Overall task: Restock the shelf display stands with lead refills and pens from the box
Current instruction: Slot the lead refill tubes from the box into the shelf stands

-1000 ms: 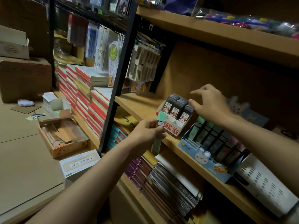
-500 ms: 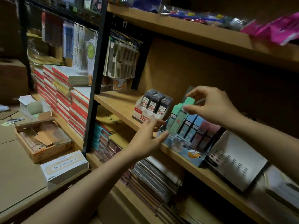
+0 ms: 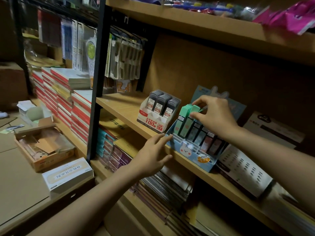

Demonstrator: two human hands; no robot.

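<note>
The green lead refill case [image 3: 189, 121] stands in the back row of the blue bunny stand [image 3: 190, 150], at its left end. A second green case [image 3: 181, 119] stands just left of it, touching it. The right hand [image 3: 213, 114] pinches the top of the green lead refill case with thumb and fingers. The left hand [image 3: 153, 152] is in front of the blue bunny stand with its fingers out straight, holding nothing. Its fingertips [image 3: 167, 137] touch the stand's left front corner. The blue bunny stand sits on the wooden shelf [image 3: 122, 108]. Just left of it is a white stand [image 3: 153, 118] with dark refill cases [image 3: 162, 103]. Right of the blue bunny stand lies a white box with dots [image 3: 245, 169]. Far to the left of it, an open cardboard box [image 3: 42, 149] sits on the floor.
</note>
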